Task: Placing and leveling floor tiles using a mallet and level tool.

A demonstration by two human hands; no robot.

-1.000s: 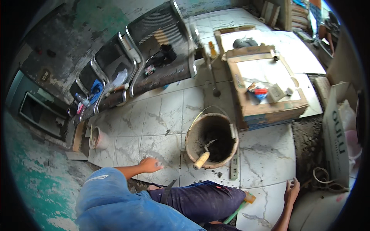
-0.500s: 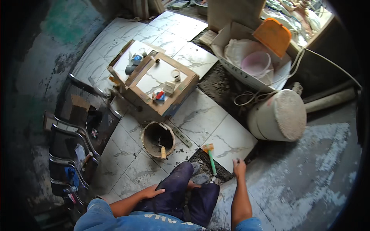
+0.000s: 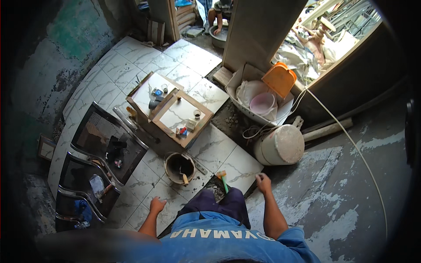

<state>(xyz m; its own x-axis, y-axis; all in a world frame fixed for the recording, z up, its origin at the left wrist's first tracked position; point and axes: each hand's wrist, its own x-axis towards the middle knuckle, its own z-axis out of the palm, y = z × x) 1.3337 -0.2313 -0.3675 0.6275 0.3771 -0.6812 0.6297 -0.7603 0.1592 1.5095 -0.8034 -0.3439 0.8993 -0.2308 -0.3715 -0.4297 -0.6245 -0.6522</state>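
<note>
My left hand (image 3: 158,204), with nothing in it, hovers by my left knee above the marbled white floor tiles (image 3: 164,191), its fingers out and thumb apart. On the right, my right hand (image 3: 263,183) is beside the corner of a tile, fingers curled; whatever they hold, if anything, is hidden. Between my knees and that tile lies a mallet (image 3: 225,184) with a green handle and orange head, next to a gap of bare rubble (image 3: 216,188). Ahead stands a bucket (image 3: 169,163) with a yellow-handled trowel (image 3: 185,179) in it. A flat bar (image 3: 200,166) rests beside the bucket.
Metal bench seats (image 3: 109,144) with clutter stand left. A wooden table (image 3: 180,116) carries small items. To the right are a round pale container (image 3: 285,144), a box with a pink basin (image 3: 263,103) and a cable (image 3: 351,138). Another person (image 3: 218,17) crouches at a basin beyond the doorway.
My left hand has left my thigh and moved out over the tiles. My right hand stays by the tile corner. The view has shifted, bringing the doorway and the other person into sight.
</note>
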